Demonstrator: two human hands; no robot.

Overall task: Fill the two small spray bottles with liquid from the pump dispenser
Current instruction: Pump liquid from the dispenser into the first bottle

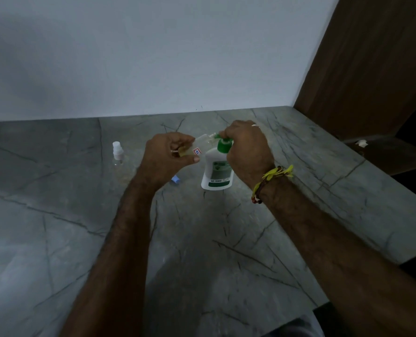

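Pump dispenser [217,169], white with a green head, stands upright on the grey marbled counter [226,251]. Right hand [247,148] curls down over its pump top. Left hand [169,156] grips a small clear spray bottle [197,147], tilted, its open mouth seemingly at the nozzle. A second, capped spray bottle [117,152] stands well apart to the left.

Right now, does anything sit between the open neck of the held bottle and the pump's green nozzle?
Nothing visible does. The left hand holds the small bottle tilted, its neck right at the green nozzle of the pump dispenser, which the right hand presses. The second spray bottle stands apart on the left.
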